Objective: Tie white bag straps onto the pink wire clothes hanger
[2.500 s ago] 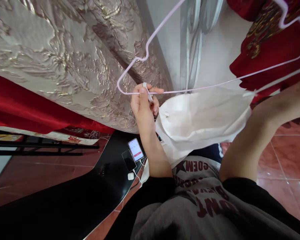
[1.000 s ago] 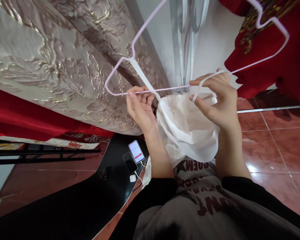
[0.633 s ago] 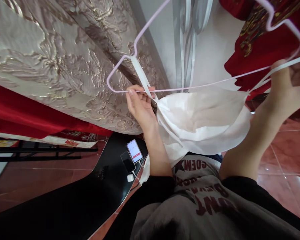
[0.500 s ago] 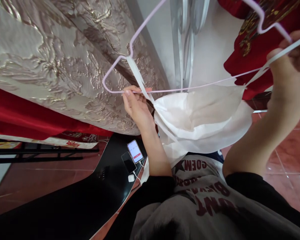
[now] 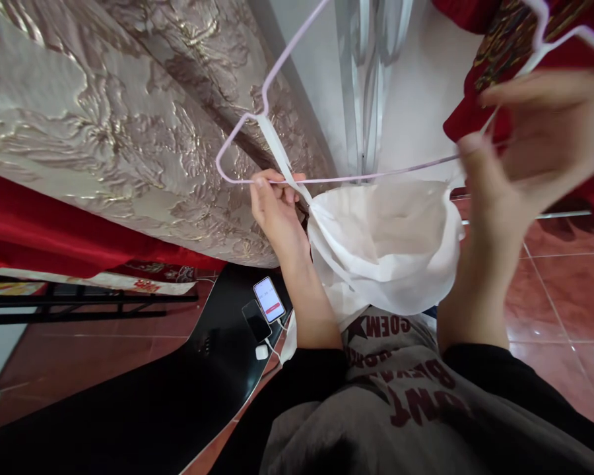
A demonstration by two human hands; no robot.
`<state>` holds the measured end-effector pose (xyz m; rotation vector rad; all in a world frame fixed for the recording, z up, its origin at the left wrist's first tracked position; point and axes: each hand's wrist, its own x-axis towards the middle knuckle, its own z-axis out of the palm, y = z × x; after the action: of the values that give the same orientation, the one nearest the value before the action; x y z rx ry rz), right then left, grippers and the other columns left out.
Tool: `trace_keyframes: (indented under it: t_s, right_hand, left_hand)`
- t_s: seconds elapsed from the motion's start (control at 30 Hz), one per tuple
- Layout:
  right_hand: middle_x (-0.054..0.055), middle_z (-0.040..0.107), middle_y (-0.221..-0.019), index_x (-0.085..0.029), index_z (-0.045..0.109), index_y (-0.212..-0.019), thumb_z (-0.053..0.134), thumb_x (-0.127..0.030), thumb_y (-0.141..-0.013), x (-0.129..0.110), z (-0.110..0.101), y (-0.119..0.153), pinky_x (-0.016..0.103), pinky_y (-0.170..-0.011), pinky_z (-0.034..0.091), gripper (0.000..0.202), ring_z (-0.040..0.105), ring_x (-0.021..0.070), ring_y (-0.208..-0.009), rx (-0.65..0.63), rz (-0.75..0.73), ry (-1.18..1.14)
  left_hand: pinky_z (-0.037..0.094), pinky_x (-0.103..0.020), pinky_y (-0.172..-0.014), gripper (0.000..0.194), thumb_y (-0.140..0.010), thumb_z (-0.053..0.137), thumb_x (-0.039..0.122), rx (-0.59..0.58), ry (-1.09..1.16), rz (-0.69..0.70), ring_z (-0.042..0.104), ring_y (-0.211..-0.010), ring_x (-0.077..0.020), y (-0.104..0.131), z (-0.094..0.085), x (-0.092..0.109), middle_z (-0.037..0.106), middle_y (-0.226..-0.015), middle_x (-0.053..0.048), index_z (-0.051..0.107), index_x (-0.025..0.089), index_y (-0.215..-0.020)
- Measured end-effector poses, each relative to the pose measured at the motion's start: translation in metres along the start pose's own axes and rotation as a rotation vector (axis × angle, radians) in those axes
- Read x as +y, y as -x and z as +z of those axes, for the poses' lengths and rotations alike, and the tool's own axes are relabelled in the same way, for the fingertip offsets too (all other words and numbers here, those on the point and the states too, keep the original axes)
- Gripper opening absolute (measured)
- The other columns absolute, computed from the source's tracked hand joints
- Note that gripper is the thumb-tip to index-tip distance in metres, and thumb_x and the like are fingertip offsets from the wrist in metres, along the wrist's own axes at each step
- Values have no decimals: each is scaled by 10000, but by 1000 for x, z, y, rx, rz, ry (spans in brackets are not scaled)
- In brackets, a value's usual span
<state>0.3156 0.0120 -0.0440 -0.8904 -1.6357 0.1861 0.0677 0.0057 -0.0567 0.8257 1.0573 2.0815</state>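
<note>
A thin pale pink wire hanger point(image 5: 346, 178) is held up in front of me. A white garment point(image 5: 391, 244) with narrow straps hangs below its bottom bar. One strap point(image 5: 277, 148) runs over the hanger's left shoulder notch. My left hand point(image 5: 276, 208) pinches the bottom bar and that strap at the left end. Blurred by motion, my right hand point(image 5: 529, 145) is at the hanger's right end with its fingers spread, and the thin right strap runs by its fingertips. Whether it grips the strap is unclear.
A gold-patterned fabric point(image 5: 103, 112) hangs at the left over a red cloth point(image 5: 39, 231). A red embroidered garment point(image 5: 515, 59) hangs at the top right. Below, a black table point(image 5: 153, 396) carries two phones point(image 5: 263, 308) and a white charger point(image 5: 262, 352). The floor is red tile point(image 5: 549, 290).
My right hand came in from the far right and its fingers spread. The white garment, stretched wide half a second ago, has bunched toward the middle. The left hand stayed put.
</note>
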Motion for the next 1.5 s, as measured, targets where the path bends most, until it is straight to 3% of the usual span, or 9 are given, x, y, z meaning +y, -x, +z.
trace_keyframes:
  t_s: [0.1, 0.37, 0.6, 0.7, 0.8, 0.97, 1.23, 1.37, 1.5]
  right_hand:
    - [35, 788, -1091, -334, 741, -1073, 683, -526, -1009, -9, 25, 18, 655, -1238, 433, 211, 735, 294, -1119, 19, -23, 19]
    - [20, 790, -1166, -365, 767, -1078, 695, -435, -993, -11, 31, 23, 701, -1298, 287, 132, 697, 319, -1216, -116, 45, 79]
    - [26, 783, -1094, -352, 770, -1074, 687, -461, -1002, -12, 35, 20, 681, -1281, 312, 155, 701, 302, -1138, -62, 69, 152]
    - [18, 786, -1000, -336, 768, -974, 701, -460, -1003, -14, 28, 16, 654, -1269, 341, 144, 711, 276, -1059, 16, 65, 165]
    - [9, 790, -941, -328, 742, -904, 693, -460, -1012, -14, 20, 11, 641, -1259, 361, 178, 718, 260, -1011, 17, 67, 157]
    - [19, 792, -1036, -331, 729, -923, 678, -479, -1008, -9, 21, 14, 677, -1252, 350, 178, 709, 292, -1101, -79, 63, 137]
    - [15, 783, -1093, -334, 734, -938, 681, -448, -1004, -12, 31, 19, 671, -1265, 311, 142, 680, 290, -1128, -79, 55, 125]
    - [23, 780, -1059, -335, 724, -966, 654, -429, -1021, -15, 31, 13, 638, -1218, 397, 129, 695, 283, -1094, -95, 37, 112]
    - [91, 716, -1136, -341, 754, -1116, 691, -436, -982, -3, 31, 10, 530, -1020, 572, 175, 681, 298, -1140, 141, -24, -6]
  left_hand:
    - [447, -280, -602, 453, -1128, 496, 551, 20, -51, 12, 433, -544, -140, 0, -2, 3, 711, -703, -19, 515, 241, -798]
    - [492, -280, -680, 268, -1027, 714, 476, -240, -31, -13, 555, -655, -143, 4, -22, 2, 830, -921, -62, 714, 241, -900]
    - [253, -265, -424, 339, -944, 804, 533, -430, -133, -96, 325, -470, -84, 6, -37, 40, 728, -740, -37, 782, 214, -831]
    - [238, -302, -421, 451, -918, 765, 669, -399, 82, -67, 462, -526, -99, -10, -38, 68, 797, -1017, -83, 826, 238, -1035]
    - [280, -326, -470, 494, -1103, 460, 623, -234, 66, -6, 677, -797, -163, -22, -33, 77, 690, -1508, -42, 809, 281, -1173]
    - [199, -249, -438, 170, -1022, 670, 283, 43, -19, 98, 459, -552, -34, -12, -30, 47, 782, -1341, -21, 811, 287, -1116]
    - [191, -268, -425, 86, -1069, 634, 305, -70, 38, -1, 349, -467, -63, -2, -20, 19, 826, -1049, -32, 686, 270, -1127]
    - [184, -280, -425, 249, -1140, 528, 337, -135, 103, -55, 320, -450, -59, 5, -7, 8, 830, -1009, -59, 697, 210, -1010]
    - [217, -298, -434, 246, -1064, 673, 457, -173, 45, -14, 343, -458, -67, 8, -9, 3, 834, -1034, -34, 702, 238, -955]
